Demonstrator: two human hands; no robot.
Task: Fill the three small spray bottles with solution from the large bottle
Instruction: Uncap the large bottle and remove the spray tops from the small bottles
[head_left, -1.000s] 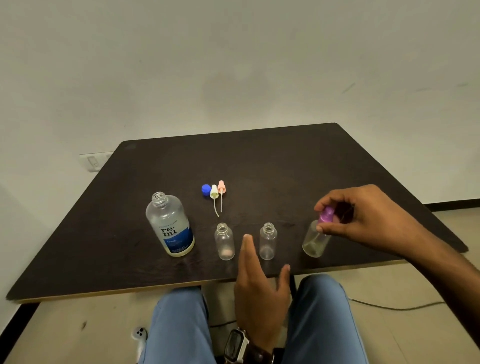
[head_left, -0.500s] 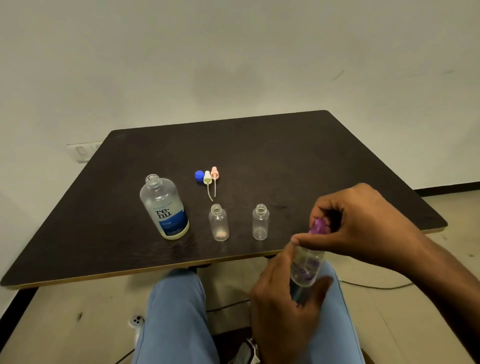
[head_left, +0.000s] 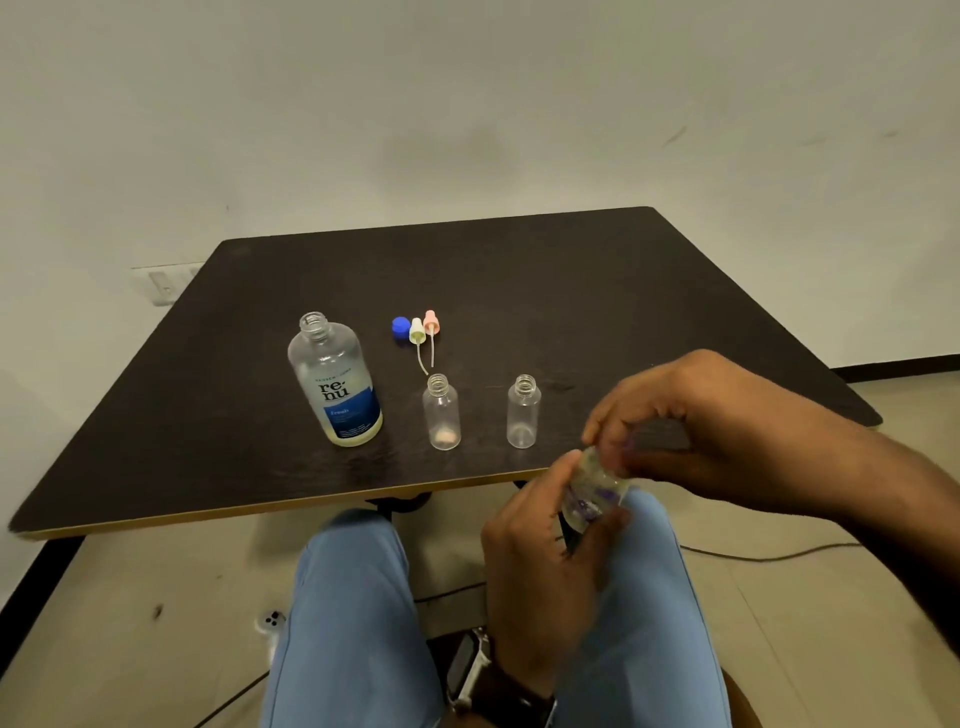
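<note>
Holding the third spray bottle over my lap, my left hand wraps its body while my right hand pinches its purple top. If I twist carelessly, the bottle may slip and fall to the floor.

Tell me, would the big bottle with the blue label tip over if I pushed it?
Probably a little. The tall clear plastic bottle with the blue label stands upright, seemingly holding little liquid, so it is likely light. Its cap is off, so tipping might spill.

Dark table, wall socket, floor cable (thin, dark).
</note>
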